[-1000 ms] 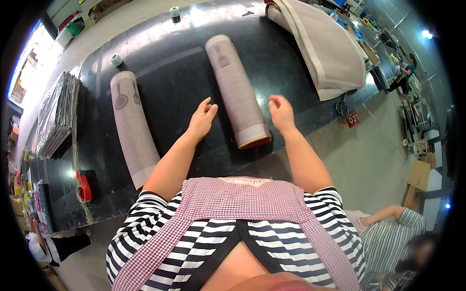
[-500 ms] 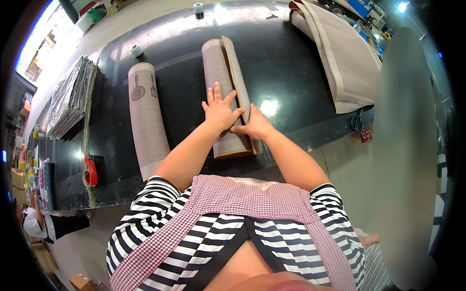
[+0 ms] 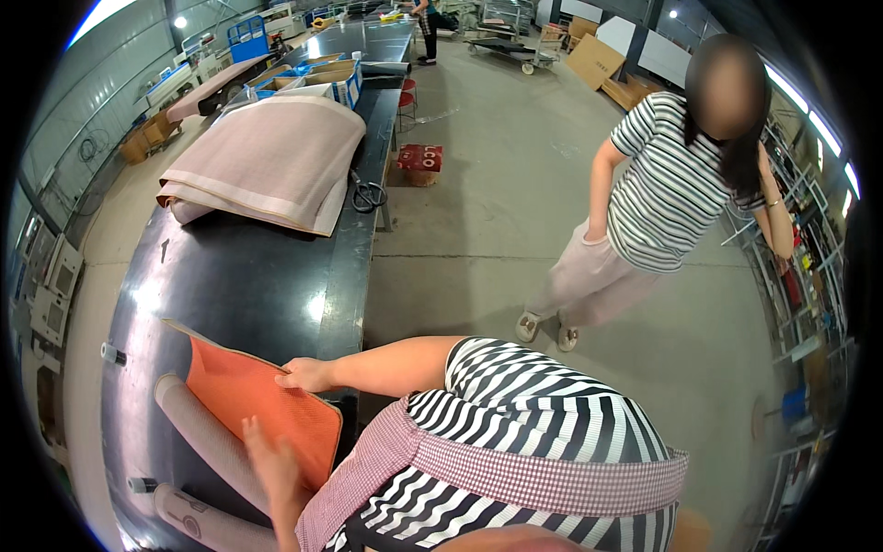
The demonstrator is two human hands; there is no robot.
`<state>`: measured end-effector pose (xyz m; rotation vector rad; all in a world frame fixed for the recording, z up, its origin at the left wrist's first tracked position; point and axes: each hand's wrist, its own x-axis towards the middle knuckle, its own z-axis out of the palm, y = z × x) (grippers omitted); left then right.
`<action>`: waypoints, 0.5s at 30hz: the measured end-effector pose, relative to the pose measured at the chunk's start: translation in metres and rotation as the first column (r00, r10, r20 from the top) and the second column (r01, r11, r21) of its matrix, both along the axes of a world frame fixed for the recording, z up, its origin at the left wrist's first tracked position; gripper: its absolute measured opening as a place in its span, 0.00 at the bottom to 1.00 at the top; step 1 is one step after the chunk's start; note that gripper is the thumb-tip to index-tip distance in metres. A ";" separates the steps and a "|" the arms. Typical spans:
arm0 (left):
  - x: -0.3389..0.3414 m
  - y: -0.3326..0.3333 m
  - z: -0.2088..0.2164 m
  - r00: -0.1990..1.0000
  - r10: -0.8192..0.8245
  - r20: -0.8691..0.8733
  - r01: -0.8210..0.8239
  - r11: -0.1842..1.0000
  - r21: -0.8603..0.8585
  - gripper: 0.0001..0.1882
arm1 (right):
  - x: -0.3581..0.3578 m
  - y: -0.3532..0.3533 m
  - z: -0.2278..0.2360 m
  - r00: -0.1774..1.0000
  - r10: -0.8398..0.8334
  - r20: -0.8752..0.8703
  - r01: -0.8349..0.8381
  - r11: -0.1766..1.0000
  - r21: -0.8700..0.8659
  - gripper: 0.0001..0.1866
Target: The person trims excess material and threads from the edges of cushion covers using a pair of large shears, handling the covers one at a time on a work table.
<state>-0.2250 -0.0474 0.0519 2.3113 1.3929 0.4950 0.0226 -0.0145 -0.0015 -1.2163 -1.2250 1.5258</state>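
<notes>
A woven floor mat lies partly rolled on the black table; its beige roll [image 3: 212, 437] is at the left and its opened flap shows an orange face [image 3: 253, 391]. My right hand [image 3: 305, 375] is closed on the flap's edge nearest me, thumb on top. Over the near part of the orange face hovers my left hand [image 3: 273, 460], its fingers stretched apart and blurred by motion; whether it touches the mat I cannot tell. A second rolled mat [image 3: 198, 520], with a dark utensil print, lies beyond it at the lower left.
Folded beige mats [image 3: 267, 152] lie farther along the black table [image 3: 267, 267], with black-handled scissors [image 3: 368, 195] at their edge. Two small tape rolls, one here [image 3: 113, 353], stand near the far edge. On the floor at right stands a person in a striped shirt [image 3: 667, 184]; a red box [image 3: 420, 158] sits beside the table.
My view has swung to the right. The mat's end has been lifted from the roll, exposing orange. My right hand now grips its edge; my left hand has come off the roll's top.
</notes>
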 end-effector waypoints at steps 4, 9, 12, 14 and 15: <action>0.029 -0.007 -0.007 0.922 0.141 -0.361 -0.168 0.985 -0.044 0.47 | 0.047 -0.005 0.041 0.988 -0.144 0.056 0.129 0.968 0.215 0.22; -0.075 0.015 0.013 0.727 0.268 -0.632 -0.304 0.951 0.053 0.48 | 0.149 -0.069 0.052 0.964 -0.244 0.105 0.221 0.956 0.193 0.22; -0.191 0.056 0.036 0.556 0.381 -0.739 -0.576 0.817 -0.013 0.42 | 0.171 -0.090 0.031 0.914 -0.395 -0.093 0.401 0.914 0.058 0.20; -0.181 0.070 0.087 0.677 0.405 -0.614 -0.589 0.799 -0.122 0.39 | 0.190 -0.107 0.031 0.882 -0.458 0.115 0.451 0.889 0.079 0.21; -0.202 0.061 0.071 0.721 0.453 -0.524 -0.545 0.838 -0.024 0.39 | 0.183 -0.098 0.026 0.890 -0.389 0.236 0.376 0.921 0.102 0.21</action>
